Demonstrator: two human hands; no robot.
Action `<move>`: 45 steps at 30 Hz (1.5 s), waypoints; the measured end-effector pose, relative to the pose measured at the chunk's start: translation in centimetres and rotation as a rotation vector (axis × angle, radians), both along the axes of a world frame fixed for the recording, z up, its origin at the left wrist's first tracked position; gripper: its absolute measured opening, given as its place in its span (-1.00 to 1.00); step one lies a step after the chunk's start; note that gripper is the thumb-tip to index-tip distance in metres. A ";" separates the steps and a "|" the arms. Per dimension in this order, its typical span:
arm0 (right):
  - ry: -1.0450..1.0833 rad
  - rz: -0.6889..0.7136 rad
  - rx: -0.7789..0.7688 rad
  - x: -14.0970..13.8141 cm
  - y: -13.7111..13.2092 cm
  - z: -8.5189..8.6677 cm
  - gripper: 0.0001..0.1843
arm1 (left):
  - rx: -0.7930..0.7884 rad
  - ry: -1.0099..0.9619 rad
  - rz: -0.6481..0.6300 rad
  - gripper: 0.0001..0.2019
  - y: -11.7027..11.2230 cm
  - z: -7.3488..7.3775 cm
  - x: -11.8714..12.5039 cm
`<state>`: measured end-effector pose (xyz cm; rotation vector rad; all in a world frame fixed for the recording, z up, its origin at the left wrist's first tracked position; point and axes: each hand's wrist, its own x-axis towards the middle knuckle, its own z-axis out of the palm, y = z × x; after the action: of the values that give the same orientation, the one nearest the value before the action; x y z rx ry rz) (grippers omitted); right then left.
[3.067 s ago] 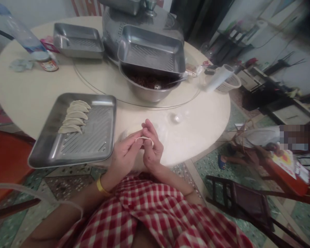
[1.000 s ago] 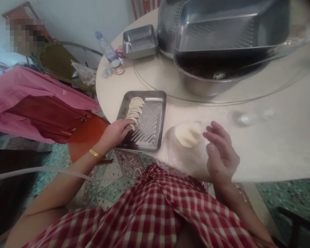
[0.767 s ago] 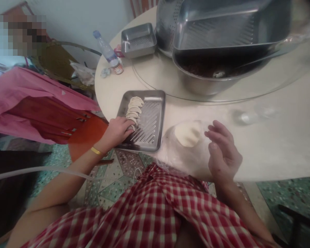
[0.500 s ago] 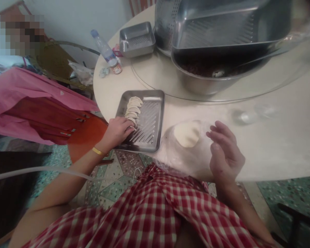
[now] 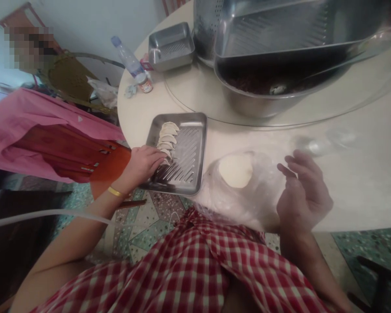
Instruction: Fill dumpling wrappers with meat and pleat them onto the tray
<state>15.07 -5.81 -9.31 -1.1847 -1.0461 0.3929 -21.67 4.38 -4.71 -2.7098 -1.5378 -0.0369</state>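
My left hand [image 5: 142, 161] reaches over the near left corner of a steel tray [image 5: 195, 174], fingers closed on the nearest dumpling [image 5: 166, 162]. A row of several folded dumplings [image 5: 168, 134] runs along the tray's left side. My right hand [image 5: 304, 195] hovers over the table edge with fingers spread and nothing in it, slightly blurred. Between the hands lies a stack of round dough wrappers [image 5: 236, 170] on a clear plastic bag [image 5: 263, 195].
A large steel bowl [image 5: 263, 104] of dark filling stands behind, with a steel tray resting on it. Far left on the round table [image 5: 361, 174] are a smaller tray [image 5: 171, 41], a plastic bottle [image 5: 126, 55] and a small jar. An orange chair [image 5: 106, 167] and pink cloth [image 5: 35, 130] sit left.
The dumpling folded in both hands has gone to the tray in my left hand. My right hand let go and has now drifted right, away from the wrappers.
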 end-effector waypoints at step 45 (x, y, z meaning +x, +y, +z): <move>0.057 -0.065 0.027 -0.1 0.7 -1.2 -0.77 | 0.046 0.110 -0.146 -0.75 0.7 -0.6 -0.2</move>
<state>14.99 -5.14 -10.50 -1.1738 -0.9582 0.3584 -21.86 5.10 -5.30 -2.7325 -1.2931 0.0724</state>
